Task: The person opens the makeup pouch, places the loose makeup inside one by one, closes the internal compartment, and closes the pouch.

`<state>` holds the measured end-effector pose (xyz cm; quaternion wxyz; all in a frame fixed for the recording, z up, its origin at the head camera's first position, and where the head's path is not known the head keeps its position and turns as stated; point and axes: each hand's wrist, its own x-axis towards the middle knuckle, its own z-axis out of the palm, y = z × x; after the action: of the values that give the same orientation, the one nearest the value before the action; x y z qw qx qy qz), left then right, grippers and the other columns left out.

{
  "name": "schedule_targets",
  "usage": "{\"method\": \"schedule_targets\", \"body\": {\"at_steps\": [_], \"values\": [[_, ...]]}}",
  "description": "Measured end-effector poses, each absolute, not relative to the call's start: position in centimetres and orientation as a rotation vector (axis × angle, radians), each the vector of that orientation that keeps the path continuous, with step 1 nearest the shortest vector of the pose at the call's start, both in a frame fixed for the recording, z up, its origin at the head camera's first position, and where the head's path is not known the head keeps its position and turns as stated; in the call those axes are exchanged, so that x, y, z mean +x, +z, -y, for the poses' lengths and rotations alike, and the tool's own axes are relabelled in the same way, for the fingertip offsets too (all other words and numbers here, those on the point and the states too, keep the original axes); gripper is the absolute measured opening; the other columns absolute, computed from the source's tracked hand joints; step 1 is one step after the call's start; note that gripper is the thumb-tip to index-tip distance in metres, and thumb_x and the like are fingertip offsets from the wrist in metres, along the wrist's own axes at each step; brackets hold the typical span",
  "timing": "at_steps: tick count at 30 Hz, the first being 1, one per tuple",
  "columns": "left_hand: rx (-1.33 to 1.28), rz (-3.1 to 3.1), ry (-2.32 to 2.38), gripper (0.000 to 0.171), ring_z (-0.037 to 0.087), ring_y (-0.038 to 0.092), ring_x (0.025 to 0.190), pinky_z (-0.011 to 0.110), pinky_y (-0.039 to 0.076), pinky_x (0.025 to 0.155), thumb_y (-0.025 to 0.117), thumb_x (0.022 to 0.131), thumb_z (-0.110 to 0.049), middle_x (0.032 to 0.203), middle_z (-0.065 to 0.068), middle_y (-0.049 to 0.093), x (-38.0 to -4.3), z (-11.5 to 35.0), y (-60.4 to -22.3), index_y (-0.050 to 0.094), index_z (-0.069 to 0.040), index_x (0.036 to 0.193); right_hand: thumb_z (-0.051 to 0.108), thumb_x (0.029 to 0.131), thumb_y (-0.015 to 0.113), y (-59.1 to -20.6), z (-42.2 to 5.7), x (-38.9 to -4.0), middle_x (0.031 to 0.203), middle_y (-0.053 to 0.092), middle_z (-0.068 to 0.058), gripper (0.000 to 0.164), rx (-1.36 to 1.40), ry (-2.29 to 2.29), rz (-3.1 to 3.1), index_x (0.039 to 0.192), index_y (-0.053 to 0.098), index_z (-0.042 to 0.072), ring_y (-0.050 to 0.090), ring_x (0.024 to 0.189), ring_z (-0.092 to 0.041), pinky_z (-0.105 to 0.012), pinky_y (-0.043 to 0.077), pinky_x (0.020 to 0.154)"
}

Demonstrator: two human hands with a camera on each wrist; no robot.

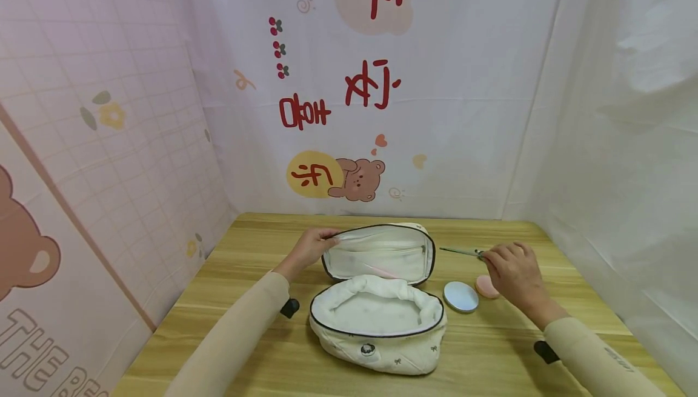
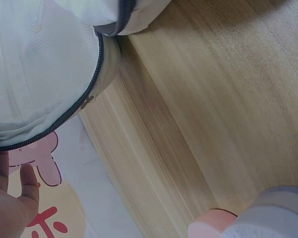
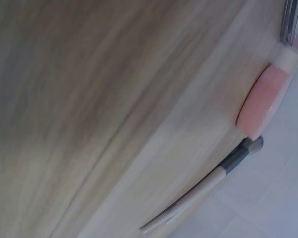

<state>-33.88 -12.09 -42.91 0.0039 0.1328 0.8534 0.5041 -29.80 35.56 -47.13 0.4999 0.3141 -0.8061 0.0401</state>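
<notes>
A quilted cream cosmetic bag [image 1: 382,351] with small bow prints and a dark zip stands with its lid [image 1: 376,257] raised. My left hand [image 1: 311,248] holds the lid's upper left edge; its fingers show beside the zip in the left wrist view. Inside the lid is a pocket with a pink thing showing through. To the right, my right hand [image 1: 512,273] pinches one end of a slender dark greenish tool [image 1: 460,251] that points left toward the lid; its exact kind is too small to tell. The right wrist view does not show this hand.
A round silver-blue case [image 1: 460,297] and a pink round case [image 1: 487,286] lie between bag and right hand. A makeup brush [image 3: 198,191] shows beside a pink thing [image 3: 263,101] in the right wrist view. Printed cloth walls [image 1: 458,142] surround the wooden table [image 1: 245,354].
</notes>
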Motion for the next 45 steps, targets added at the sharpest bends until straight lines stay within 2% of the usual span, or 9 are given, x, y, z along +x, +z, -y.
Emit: {"method": "schedule_targets", "body": {"at_steps": [7, 14, 23, 32, 45], "values": [[0.437, -2.679, 1.578, 0.027, 0.023, 0.059, 0.115, 0.043, 0.049, 0.097, 0.063, 0.099, -0.015, 0.122, 0.005, 0.067, -33.9, 12.0, -42.9, 0.071, -0.009, 0.124, 0.027, 0.104, 0.048, -47.0, -33.7, -29.8, 0.082, 0.067, -0.01, 0.038, 0.825, 0.109, 1.87, 0.086, 0.073, 0.004, 0.063, 0.075, -0.035, -0.064, 0.043, 0.081], [0.423, -2.695, 1.563, 0.027, 0.023, 0.059, 0.116, 0.044, 0.048, 0.097, 0.063, 0.099, -0.017, 0.124, 0.005, 0.067, -33.8, 12.0, -42.9, 0.071, -0.01, 0.124, 0.025, 0.102, 0.05, -47.0, -31.5, -30.0, 0.081, 0.067, -0.007, 0.033, 0.867, 0.126, 1.883, 0.085, 0.073, 0.007, 0.063, 0.079, -0.033, -0.064, 0.043, 0.085], [0.406, -2.681, 1.562, 0.028, 0.023, 0.059, 0.116, 0.044, 0.049, 0.097, 0.063, 0.099, -0.017, 0.125, 0.005, 0.066, -33.8, 12.0, -42.8, 0.07, -0.01, 0.125, 0.024, 0.103, 0.049, -47.0, -28.4, -30.5, 0.081, 0.068, -0.004, 0.035, 0.889, 0.1, 1.881, 0.085, 0.074, 0.009, 0.065, 0.081, -0.029, -0.057, 0.045, 0.083], [0.473, -2.678, 1.583, 0.027, 0.026, 0.058, 0.119, 0.044, 0.048, 0.098, 0.063, 0.099, -0.013, 0.124, 0.009, 0.067, -33.9, 12.0, -42.8, 0.07, -0.005, 0.124, 0.02, 0.106, 0.042, -46.9, -26.0, -30.8, 0.083, 0.068, -0.006, 0.039, 0.907, 0.029, 1.908, 0.088, 0.075, 0.009, 0.064, 0.082, -0.029, -0.053, 0.047, 0.08], [0.465, -2.684, 1.57, 0.028, 0.027, 0.057, 0.12, 0.045, 0.047, 0.098, 0.063, 0.099, -0.015, 0.126, 0.007, 0.066, -33.8, 12.0, -42.9, 0.07, -0.007, 0.124, 0.018, 0.106, 0.035, -46.2, -23.5, -32.1, 0.084, 0.068, -0.006, 0.044, 0.871, -0.052, 1.934, 0.09, 0.075, 0.008, 0.062, 0.082, -0.028, -0.047, 0.046, 0.072]]}}
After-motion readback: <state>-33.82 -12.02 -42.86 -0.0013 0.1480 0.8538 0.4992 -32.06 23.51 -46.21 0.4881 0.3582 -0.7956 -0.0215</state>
